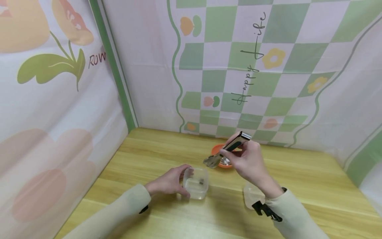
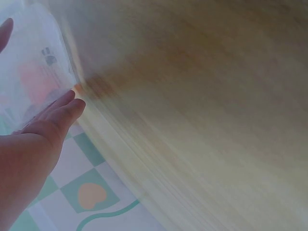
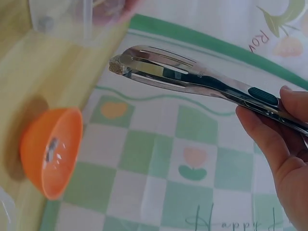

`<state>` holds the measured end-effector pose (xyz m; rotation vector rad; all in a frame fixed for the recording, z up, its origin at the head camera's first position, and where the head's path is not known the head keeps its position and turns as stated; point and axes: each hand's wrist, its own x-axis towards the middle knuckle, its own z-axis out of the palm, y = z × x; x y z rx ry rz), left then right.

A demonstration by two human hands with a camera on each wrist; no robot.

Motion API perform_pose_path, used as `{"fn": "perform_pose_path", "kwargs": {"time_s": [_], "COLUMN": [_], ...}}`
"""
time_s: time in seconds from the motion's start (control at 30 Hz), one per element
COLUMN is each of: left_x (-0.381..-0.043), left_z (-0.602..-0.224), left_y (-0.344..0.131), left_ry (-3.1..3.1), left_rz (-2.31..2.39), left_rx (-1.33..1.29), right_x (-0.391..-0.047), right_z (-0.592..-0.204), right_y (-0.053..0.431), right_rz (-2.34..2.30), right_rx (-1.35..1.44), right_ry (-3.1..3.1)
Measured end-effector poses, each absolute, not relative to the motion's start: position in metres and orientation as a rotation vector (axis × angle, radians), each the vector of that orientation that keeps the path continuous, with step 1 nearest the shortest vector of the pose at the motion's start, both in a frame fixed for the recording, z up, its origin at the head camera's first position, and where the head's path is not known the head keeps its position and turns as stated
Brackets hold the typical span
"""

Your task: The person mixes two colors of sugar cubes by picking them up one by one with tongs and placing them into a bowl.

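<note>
My right hand (image 1: 249, 162) holds a pair of metal tongs (image 3: 211, 86) with dark green grip pads. Their tips pinch a small brownish, rough chunk (image 3: 117, 65). The tongs point left and down, in front of an orange bowl (image 3: 33, 144) with shiny pieces inside. At the near left, my left hand (image 1: 170, 181) grips a clear square plastic container (image 1: 195, 194), thumb on the near side and fingers on the far side. One small dark piece (image 1: 201, 181) lies inside that container. In the left wrist view the left hand (image 2: 53, 118) lies along the container's wall.
A second clear container (image 1: 252, 196) stands at the right, partly under my right wrist. All of this is on a wooden table (image 1: 155, 149). Printed cloth (image 1: 152, 83) hangs behind the table and along its left side.
</note>
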<state>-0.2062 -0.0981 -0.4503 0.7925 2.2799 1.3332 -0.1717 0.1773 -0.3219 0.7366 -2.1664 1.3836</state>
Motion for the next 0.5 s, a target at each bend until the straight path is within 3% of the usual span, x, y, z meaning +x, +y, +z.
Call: {"fn": "perform_pose_path", "kwargs": {"time_s": [0.5], "left_x": [-0.205], "left_z": [-0.45], "left_y": [-0.098], "left_ry": [2.295], "left_rz": [1.325], "left_rx": [0.779], "right_x": [-0.198], "right_z": [-0.327], "right_y": [0.213], "right_rz": [1.21], "right_rx": [0.567], "right_ry": [-2.271]}}
